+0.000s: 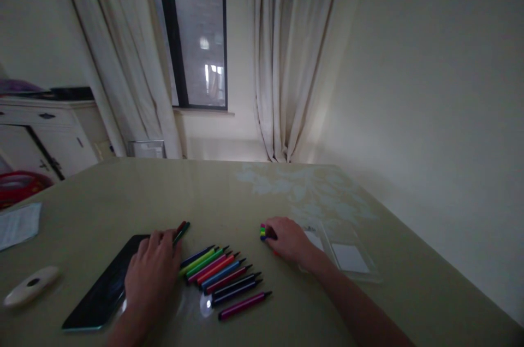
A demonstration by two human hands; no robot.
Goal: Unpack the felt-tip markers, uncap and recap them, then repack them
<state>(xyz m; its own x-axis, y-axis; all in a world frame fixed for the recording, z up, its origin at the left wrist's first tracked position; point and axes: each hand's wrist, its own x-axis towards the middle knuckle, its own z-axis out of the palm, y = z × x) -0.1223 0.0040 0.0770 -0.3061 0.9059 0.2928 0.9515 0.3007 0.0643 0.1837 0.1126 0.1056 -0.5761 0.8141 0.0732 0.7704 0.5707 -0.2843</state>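
My left hand (152, 268) is closed, palm down, at the edge of a black tablet-like slab (102, 287). Two markers (182, 232), one dark red and one green, stick out past its fingers. Several capped markers (221, 268) in many colours lie side by side just right of that hand; a purple marker (244, 305) lies nearest me. Further right, my right hand (290, 240) is wrapped round a small bundle of markers (262, 232) with pink, green, yellow and blue ends showing. Their other ends are hidden by the hand. Behind its wrist is a clear plastic case (355, 259).
A white oval object (31, 286) and a sheet of paper (19, 224) lie at the left of the table (204, 189). A white cabinet (57, 137) and a red basin-like object (22, 186) stand beyond. Curtains (290, 58) hang by the window; a wall runs along the right.
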